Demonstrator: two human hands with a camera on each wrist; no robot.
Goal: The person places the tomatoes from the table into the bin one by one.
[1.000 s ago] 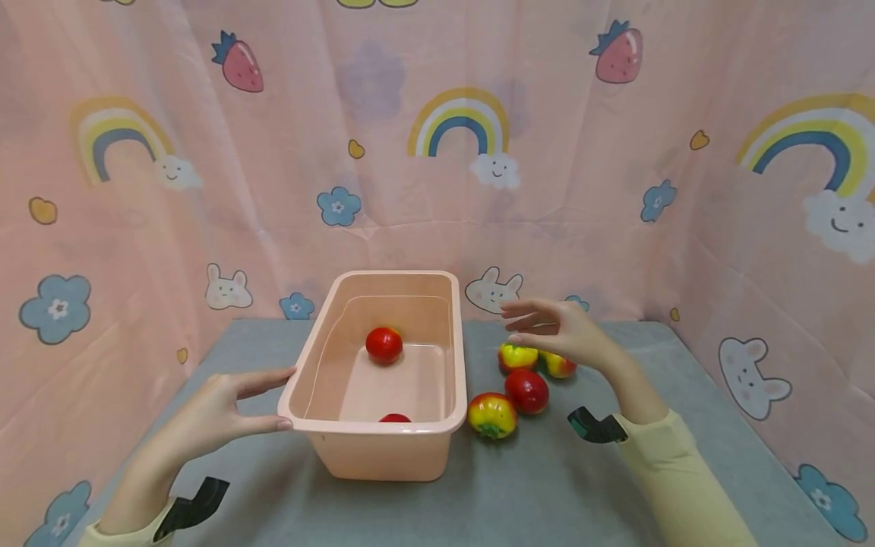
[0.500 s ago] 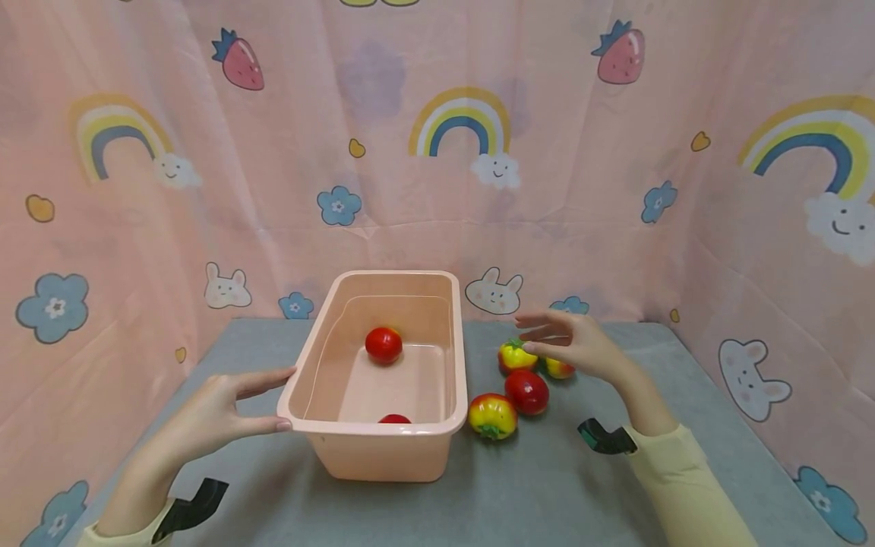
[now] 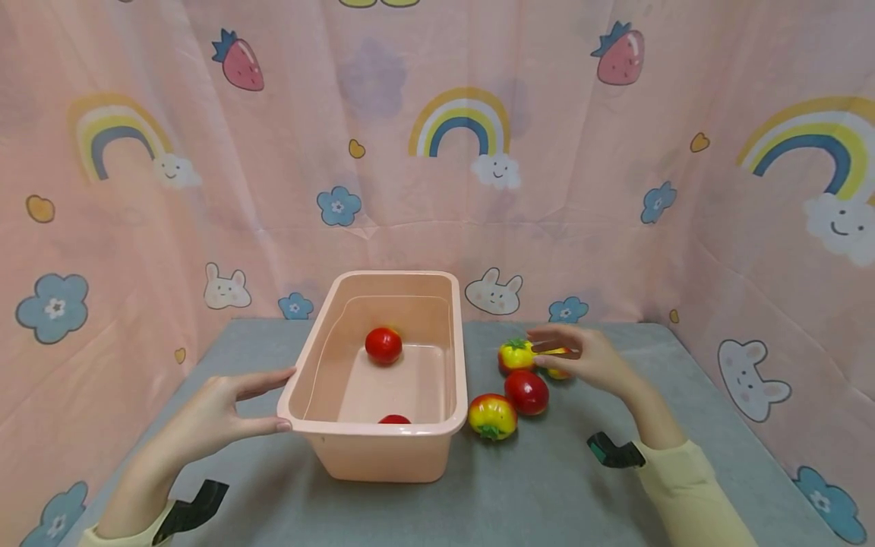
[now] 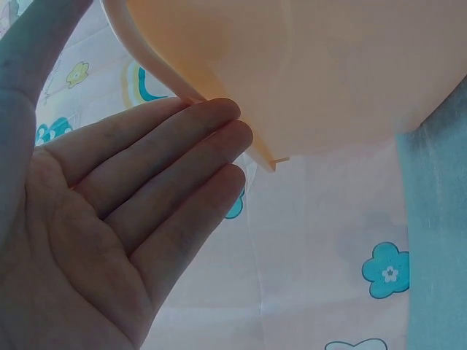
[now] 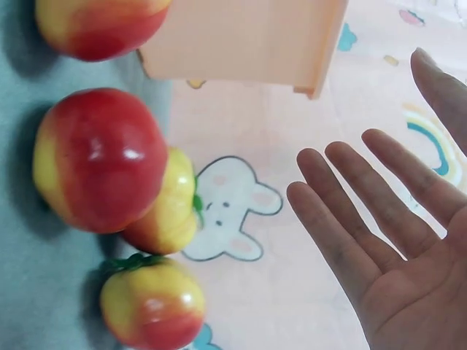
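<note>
The peach tub (image 3: 383, 454) holds one red fruit (image 3: 383, 346) and another (image 3: 395, 419), partly hidden by its near wall. The left hand (image 3: 205, 414), fingers extended, touches the tub's left rim, as before. Right of the tub lie four red-and-yellow fruits (image 3: 526, 392); the right hand (image 3: 596, 363), loosely spread and ungripping, has sunk toward the farthest, farther from the tub.

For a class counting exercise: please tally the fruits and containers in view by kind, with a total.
Bin: 1
Fruits: 6 (2 inside the bin, 4 beside it)
Total in view: 7
</note>
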